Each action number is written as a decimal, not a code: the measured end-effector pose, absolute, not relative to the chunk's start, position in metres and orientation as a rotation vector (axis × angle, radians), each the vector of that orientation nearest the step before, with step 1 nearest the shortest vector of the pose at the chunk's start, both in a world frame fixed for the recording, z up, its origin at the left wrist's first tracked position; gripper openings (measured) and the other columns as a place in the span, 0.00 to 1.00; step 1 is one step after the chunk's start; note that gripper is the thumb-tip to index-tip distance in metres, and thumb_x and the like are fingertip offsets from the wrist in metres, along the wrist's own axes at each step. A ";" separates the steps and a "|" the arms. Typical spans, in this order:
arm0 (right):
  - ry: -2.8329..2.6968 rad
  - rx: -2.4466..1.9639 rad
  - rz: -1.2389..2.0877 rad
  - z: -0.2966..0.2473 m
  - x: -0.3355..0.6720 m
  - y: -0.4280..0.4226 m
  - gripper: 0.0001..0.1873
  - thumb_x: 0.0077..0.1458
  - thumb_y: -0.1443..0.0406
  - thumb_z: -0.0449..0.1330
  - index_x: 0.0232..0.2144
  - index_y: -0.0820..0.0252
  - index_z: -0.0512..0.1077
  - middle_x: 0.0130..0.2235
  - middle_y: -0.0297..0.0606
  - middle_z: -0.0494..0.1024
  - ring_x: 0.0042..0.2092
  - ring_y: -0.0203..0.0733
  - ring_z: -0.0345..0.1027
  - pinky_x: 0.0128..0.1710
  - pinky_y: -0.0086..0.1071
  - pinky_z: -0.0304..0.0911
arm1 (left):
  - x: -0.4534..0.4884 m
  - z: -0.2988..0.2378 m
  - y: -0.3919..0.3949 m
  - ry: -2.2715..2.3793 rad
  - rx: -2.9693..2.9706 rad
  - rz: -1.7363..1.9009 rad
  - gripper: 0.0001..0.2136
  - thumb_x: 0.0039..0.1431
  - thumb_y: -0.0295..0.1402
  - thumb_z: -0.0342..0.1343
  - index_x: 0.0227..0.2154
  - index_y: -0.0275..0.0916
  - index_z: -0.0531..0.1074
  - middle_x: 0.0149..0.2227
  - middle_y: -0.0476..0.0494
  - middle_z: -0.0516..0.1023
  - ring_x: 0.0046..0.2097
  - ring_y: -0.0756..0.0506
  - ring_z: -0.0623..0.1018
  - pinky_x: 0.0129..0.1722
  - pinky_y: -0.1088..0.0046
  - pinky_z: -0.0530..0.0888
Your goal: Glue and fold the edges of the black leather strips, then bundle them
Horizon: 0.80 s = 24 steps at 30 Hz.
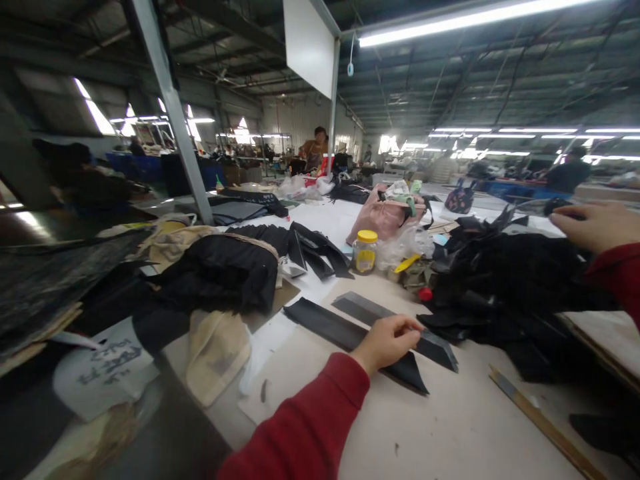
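Observation:
My left hand [389,343], in a red sleeve, rests over a black fabric strip [325,325] with its fingers pinched together. Its fingertips lie at the edge of a dark grey strip [365,308] just beyond; whether anything is between them is hidden. Both strips lie flat, side by side and slanting, on a pale board [380,427]. My right hand [600,223] is raised at the right edge of the view, above a heap of black pieces [520,273]. Its fingers are bent together near a small dark thing [557,205], which is blurred.
A yellow-lidded jar [365,253], a pink bag [377,217] and a yellow-handled tool [407,263] stand or lie beyond the strips. Bundled black fabric [220,270] and a marked white piece [105,367] lie left. A ruler-like strip [545,420] lies right. A person [315,150] is far off.

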State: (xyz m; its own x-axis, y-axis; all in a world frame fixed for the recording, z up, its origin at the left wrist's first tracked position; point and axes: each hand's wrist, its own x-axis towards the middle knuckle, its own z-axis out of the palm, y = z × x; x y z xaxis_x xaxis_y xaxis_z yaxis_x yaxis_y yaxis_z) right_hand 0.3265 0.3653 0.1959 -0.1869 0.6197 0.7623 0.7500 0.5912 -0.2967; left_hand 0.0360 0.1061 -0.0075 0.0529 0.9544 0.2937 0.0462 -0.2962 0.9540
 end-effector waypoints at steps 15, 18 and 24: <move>-2.057 -0.697 0.603 0.028 0.129 0.126 0.15 0.55 0.56 0.51 0.39 0.55 0.71 0.48 0.43 0.69 0.51 0.48 0.61 0.51 0.44 0.58 | 0.015 -0.003 0.104 1.295 1.493 1.668 0.07 0.53 0.28 0.48 0.31 0.37 0.70 0.26 0.48 0.70 0.30 0.49 0.70 0.32 0.75 0.66; -1.995 -0.713 0.538 0.007 0.125 0.121 0.16 0.55 0.57 0.51 0.43 0.55 0.69 0.51 0.45 0.65 0.53 0.48 0.58 0.49 0.44 0.60 | 0.009 -0.002 0.105 1.367 1.497 1.713 0.05 0.51 0.27 0.49 0.29 0.38 0.70 0.27 0.48 0.71 0.31 0.49 0.70 0.33 0.74 0.66; -2.043 -0.677 0.585 -0.011 0.123 0.115 0.19 0.55 0.59 0.51 0.49 0.54 0.63 0.53 0.45 0.63 0.54 0.49 0.58 0.40 0.38 0.66 | -0.006 0.006 0.107 1.475 1.387 1.829 0.11 0.58 0.31 0.44 0.37 0.37 0.70 0.24 0.48 0.70 0.30 0.49 0.71 0.33 0.75 0.68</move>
State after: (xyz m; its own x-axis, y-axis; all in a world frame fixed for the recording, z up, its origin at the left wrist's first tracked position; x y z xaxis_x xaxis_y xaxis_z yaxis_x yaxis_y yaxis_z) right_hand 0.1233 0.1149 -0.0109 -0.4640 0.6555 0.5958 0.2408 0.7406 -0.6273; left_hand -0.0058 0.1073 0.0057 -0.4206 0.7957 0.4357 0.2577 -0.3557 0.8984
